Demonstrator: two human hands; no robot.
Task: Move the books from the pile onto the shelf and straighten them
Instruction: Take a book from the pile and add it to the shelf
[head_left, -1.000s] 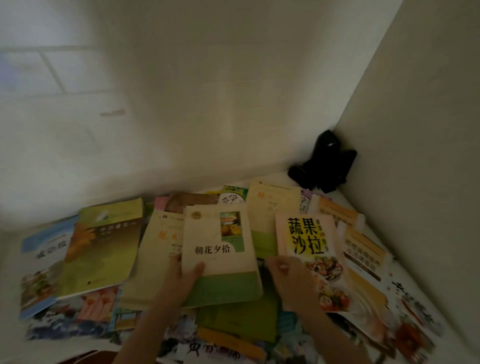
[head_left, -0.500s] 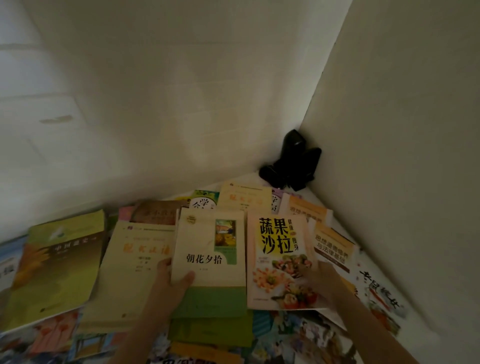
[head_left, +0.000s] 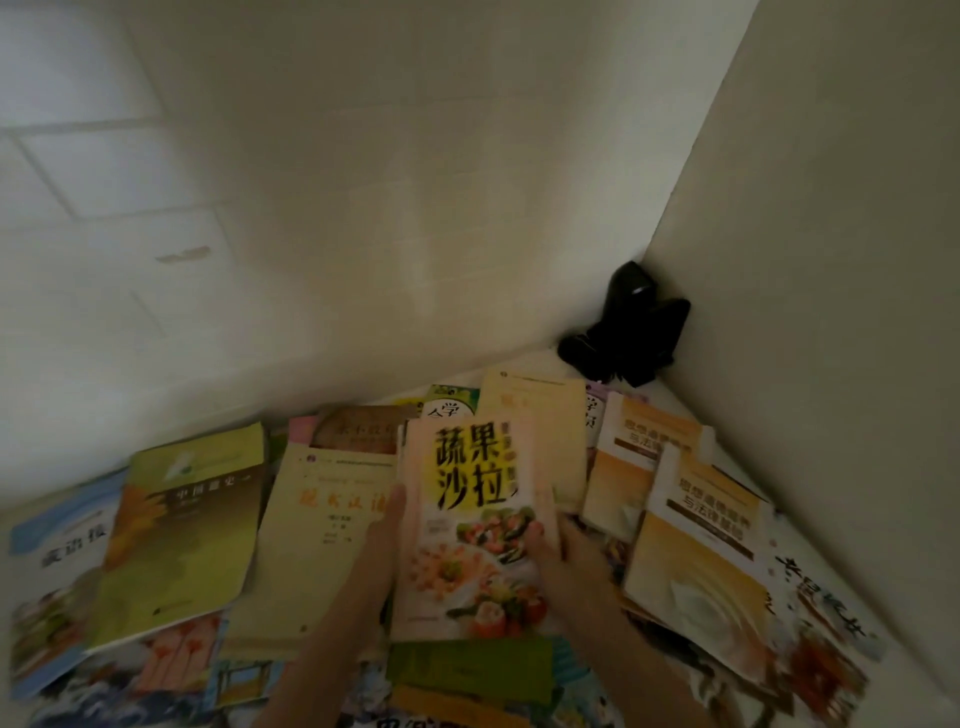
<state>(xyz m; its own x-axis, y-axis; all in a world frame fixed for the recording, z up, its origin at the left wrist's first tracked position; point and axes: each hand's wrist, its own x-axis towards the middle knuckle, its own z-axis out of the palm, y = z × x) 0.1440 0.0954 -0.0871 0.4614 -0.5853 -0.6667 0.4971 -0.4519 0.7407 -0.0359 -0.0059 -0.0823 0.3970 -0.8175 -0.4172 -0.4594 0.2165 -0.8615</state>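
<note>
We hold the salad cookbook (head_left: 470, 525) between both hands, its yellow title block and food photos facing up at us, above the middle of the pile of books (head_left: 322, 530). Our left hand (head_left: 376, 551) lies along the book's left edge with the thumb up against it and the fingers out of sight beneath, so it grips the cover from the side. Our right hand (head_left: 563, 558) takes the right edge, thumb curled over the front of the cover near the salad picture, fingers hidden behind. We cannot tell whether another book rides under the cookbook.

The pile spreads flat over a white surface (head_left: 524, 366) that runs into a corner between two pale walls. Toward the left edge of that surface lies a green book (head_left: 182, 530), overlapping a blue-and-white book (head_left: 57, 540) at the far left. Just beside our left hand sits a cream textbook (head_left: 317, 540) with red lettering, and behind it a brown-covered book (head_left: 363, 431). To the right of the cookbook two orange-and-white textbooks (head_left: 696, 540) overlap one another, running toward the right-hand wall. More colourful covers fill the near edge, blurred.

In the far corner, where the walls meet, stands a dark object (head_left: 631, 332), its form unclear, apart from the books.
</note>
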